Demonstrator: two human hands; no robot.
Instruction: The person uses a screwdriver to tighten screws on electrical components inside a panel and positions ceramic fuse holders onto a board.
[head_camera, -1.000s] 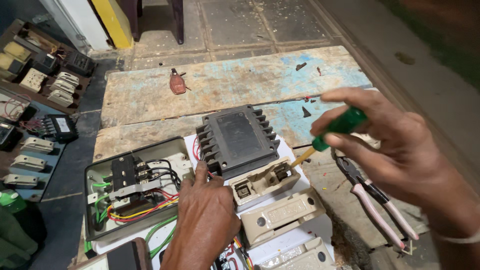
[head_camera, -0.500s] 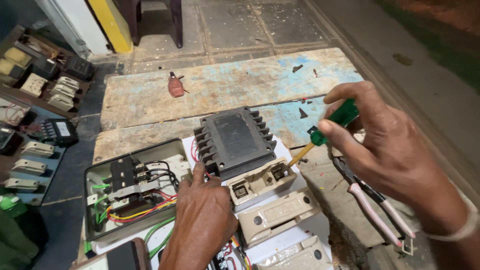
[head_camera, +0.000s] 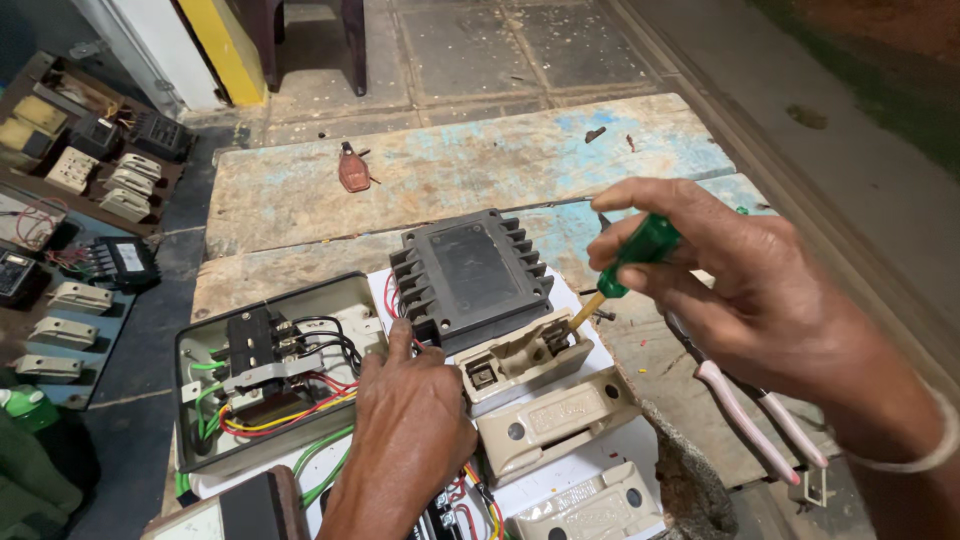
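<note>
- Head camera view, taken left to right with the black finned cover (head_camera: 472, 275) as the landmark: far left of it, off the tabletop (head_camera: 450, 170), lie trays of spare beige and black switch parts (head_camera: 95, 180).
- Just left of the cover sits an open grey enclosure (head_camera: 270, 375) with a black contactor and red, yellow and green wires (its lid is off, the wiring bare).
- Below the cover, the left hand (head_camera: 410, 430) presses flat on the white board, fingers (head_camera: 400, 345) together and reaching the cover's lower edge; it clasps nothing.
- Touching the cover's lower right corner is a beige fuse carrier (head_camera: 525, 355), with two more beige carriers below it.
- Right of the cover, the right hand (head_camera: 760, 300) has its fingers clamped on a green-handled screwdriver (head_camera: 630, 255), the tip down at the carrier's upper right end.
- I judge the work to be mid-way: units are mounted, while this terminal is yet to be finished.
- Lower right of the cover, pink-handled pliers (head_camera: 750, 415) lie unused.
</note>
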